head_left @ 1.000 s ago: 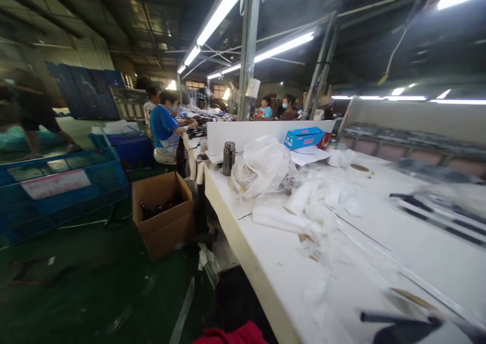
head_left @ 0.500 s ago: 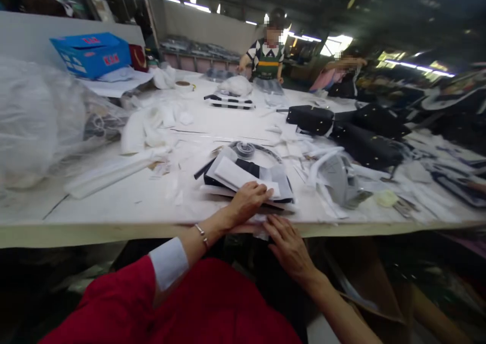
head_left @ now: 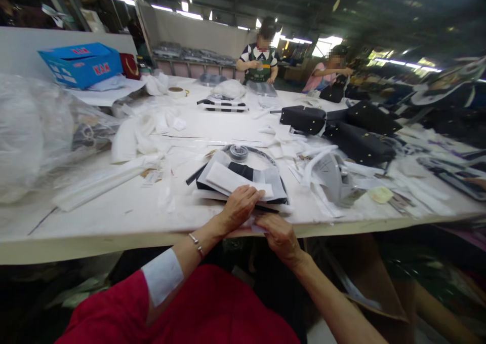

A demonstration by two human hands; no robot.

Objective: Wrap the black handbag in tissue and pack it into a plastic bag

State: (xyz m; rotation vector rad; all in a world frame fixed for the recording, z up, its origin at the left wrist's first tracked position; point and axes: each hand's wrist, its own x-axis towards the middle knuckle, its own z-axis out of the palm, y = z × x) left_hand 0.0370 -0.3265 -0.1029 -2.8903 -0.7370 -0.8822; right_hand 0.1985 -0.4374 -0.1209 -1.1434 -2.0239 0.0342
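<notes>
A black bag (head_left: 205, 184) lies flat near the table's front edge, wrapped in white packing sheets. Across its top runs a folded white strip (head_left: 224, 178), and a coiled, wrapped strap (head_left: 238, 153) sits at its back. My left hand (head_left: 241, 207) is closed over the strip's right end, fingers bent and pressing down. Just below and to the right, at the table edge, my right hand (head_left: 280, 235) pinches a thin piece of clear plastic film (head_left: 258, 226). My left hand partly hides the bag's near side.
Large clear plastic bags (head_left: 30, 136) and white wrapping fill the left of the table (head_left: 94, 227). Behind them stands a blue box (head_left: 81, 65). Several black bags (head_left: 304, 119) and white scraps lie to the right. Two people (head_left: 261, 60) work across the table.
My right hand's fingers, spread flat at the table edge before, have drawn together on the film. My left hand stays on the strip. The view has shifted slightly.
</notes>
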